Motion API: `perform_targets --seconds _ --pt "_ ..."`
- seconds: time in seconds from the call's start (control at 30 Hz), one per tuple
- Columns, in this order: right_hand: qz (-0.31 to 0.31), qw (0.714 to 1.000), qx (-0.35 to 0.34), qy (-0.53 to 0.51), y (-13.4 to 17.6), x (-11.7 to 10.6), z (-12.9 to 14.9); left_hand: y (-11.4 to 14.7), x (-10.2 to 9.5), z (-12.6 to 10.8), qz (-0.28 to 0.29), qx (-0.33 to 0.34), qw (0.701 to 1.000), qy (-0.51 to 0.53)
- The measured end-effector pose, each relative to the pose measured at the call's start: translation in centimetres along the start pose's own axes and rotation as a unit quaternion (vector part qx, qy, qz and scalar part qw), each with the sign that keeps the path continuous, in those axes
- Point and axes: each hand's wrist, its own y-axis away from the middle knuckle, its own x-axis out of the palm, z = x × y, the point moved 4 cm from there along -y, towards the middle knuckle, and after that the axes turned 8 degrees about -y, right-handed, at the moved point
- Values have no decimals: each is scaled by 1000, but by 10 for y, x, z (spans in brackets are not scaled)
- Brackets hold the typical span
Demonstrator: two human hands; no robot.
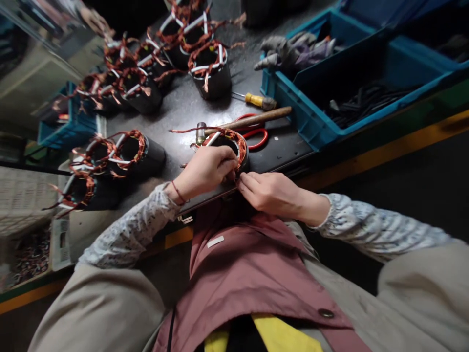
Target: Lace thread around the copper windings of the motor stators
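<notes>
A dark motor stator [241,145], its top ringed with copper windings and white sleeving, stands at the table's near edge. My left hand [210,167] reaches over its near left side, with fingers bent together at the rim. What those fingers pinch is hidden. My right hand [269,193] is closed at the near right side of the same rim, thumb and fingertips pressed together. Whatever lies between them is too small to make out. Just behind the stator lie a hammer [252,119] with a wooden handle and red-handled scissors [258,139].
Several wound stators [210,73] stand at the back, and more [137,151] at left. A yellow-handled screwdriver [258,100] lies near a blue bin [293,98] of dark pieces. Gloves [296,53] rest on the bin's edge. Another person's hand [95,22] is at the far left.
</notes>
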Motion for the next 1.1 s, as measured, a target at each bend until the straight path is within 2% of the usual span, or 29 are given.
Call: perform_targets --seconds 0.03,0.1,0.17,0.2,0.23,0.27,0.37,0.4,0.43,0.47,0.5,0.57,0.63,0.67,0.7,0.73,0.8,0.83,0.87,0.9,0.97,1.03,1.1 --pt "12 1000 -11 23 -1 -1 0 3 1 -1 -26 16 999 -18" --pt "-6 1000 1 -4 0 -2 0 7 3 0 -60 36 996 -51" --pt "-80 989 55 -112 2 2 -1 7 3 3 -63 38 995 -70" --pt "-132 967 98 -193 4 5 -3 6 4 4 -57 37 995 -75" --pt "-187 927 151 -287 6 11 -5 6 3 5 -49 38 995 -79" --pt "-241 868 207 -382 9 20 -8 5 3 5 -43 39 995 -80" --pt "-359 641 328 -594 14 47 -11 3 1 2 -30 47 996 -72" --pt "-376 585 346 -630 13 54 -10 3 0 1 -27 46 996 -68" --pt "-381 545 359 -654 12 58 -9 3 0 1 -25 42 997 -61" --pt "-371 522 370 -673 10 60 -8 3 0 1 -21 33 998 -53" --pt "-349 513 380 -686 9 61 -7 2 0 2 -14 21 999 -42" --pt "-292 519 400 -697 7 60 -5 2 0 4 3 -10 1000 -20" --pt "-247 557 417 -674 8 56 -6 2 0 5 22 -42 999 -11" --pt "-236 598 417 -643 9 52 -7 2 0 4 29 -55 998 -10" --pt "-237 657 402 -592 10 45 -9 2 0 4 34 -66 997 -8" --pt "-249 731 366 -519 10 36 -10 2 0 3 36 -76 996 -2" --pt "-285 875 231 -315 6 14 -7 3 2 1 32 -86 995 24" --pt "-295 921 147 -208 4 6 -2 3 3 0 22 -85 995 37" --pt "-295 946 68 -116 2 0 3 4 4 -1 3 -82 996 47" --pt "-287 957 3 -47 0 -3 7 5 5 -1 -19 -77 995 58" --pt "-271 960 -74 17 -4 -6 10 8 9 1 -50 -67 992 95" --pt "-277 956 -93 8 -6 -7 10 12 15 5 -60 -58 985 151" --pt "-296 951 -81 -35 -6 -7 9 18 20 10 -71 -37 979 186"
